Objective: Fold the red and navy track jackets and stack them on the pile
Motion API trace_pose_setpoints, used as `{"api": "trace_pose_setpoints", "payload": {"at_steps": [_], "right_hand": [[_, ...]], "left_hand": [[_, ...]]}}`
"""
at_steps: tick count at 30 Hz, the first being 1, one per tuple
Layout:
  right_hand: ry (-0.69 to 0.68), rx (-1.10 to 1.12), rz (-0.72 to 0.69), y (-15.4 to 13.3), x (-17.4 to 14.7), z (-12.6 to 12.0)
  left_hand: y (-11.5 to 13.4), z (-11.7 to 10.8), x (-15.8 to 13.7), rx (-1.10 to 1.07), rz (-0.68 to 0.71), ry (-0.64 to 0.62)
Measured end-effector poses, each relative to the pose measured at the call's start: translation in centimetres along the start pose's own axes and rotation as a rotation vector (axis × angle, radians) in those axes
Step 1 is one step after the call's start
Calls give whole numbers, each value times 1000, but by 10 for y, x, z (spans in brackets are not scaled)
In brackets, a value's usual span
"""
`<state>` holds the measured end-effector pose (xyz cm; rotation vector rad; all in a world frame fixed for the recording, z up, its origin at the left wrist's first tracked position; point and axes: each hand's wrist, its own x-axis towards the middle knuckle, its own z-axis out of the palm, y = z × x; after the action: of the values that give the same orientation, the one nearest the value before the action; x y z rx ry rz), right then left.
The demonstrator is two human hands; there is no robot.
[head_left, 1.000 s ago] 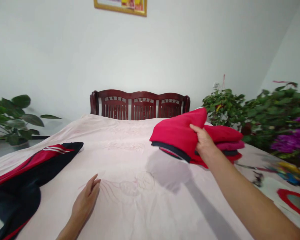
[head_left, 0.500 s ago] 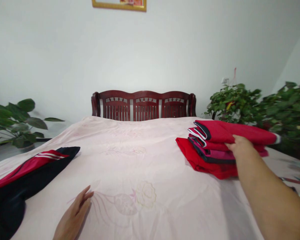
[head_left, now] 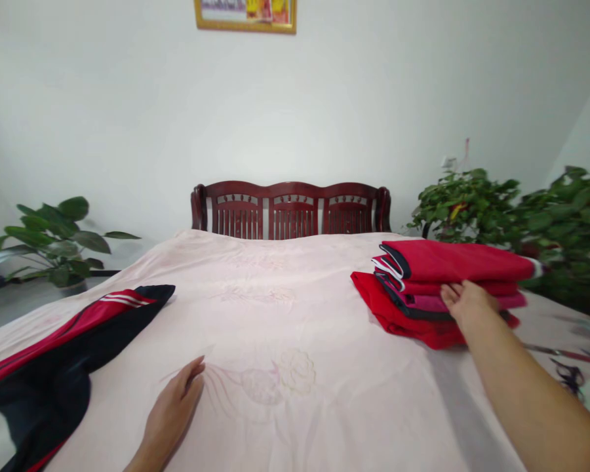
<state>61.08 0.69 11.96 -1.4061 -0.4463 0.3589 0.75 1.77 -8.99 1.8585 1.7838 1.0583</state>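
Pink bed point(head_left: 285, 314): folded stack point(head_left: 437, 288) done, right hand point(head_left: 465, 303) flat against it; left hand point(head_left: 174, 410) flat, empty; jacket point(head_left: 63, 347) unfolded.

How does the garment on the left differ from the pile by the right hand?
The dark garment lies unfolded, spread flat as one layer; the folded stack is several pieces piled neatly. The garment is mostly navy with red panels and white stripes; the stack is mostly red and magenta. The right hand touches the stack; nothing touches the garment. Both rest on the pink sheet.

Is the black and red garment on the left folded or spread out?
Spread out: the black and red garment lies loose and unfolded across the pink sheet.
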Motion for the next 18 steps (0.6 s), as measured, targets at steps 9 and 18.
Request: {"api": "trace_pose_setpoints", "payload": {"at_steps": [9, 18], "right_hand": [[-155, 134, 379, 109, -157, 12], [-535, -720, -399, 154, -264, 30]], "left_hand": [[25, -3, -7, 293, 165, -60], [54, 3, -37, 725, 259, -138]]}}
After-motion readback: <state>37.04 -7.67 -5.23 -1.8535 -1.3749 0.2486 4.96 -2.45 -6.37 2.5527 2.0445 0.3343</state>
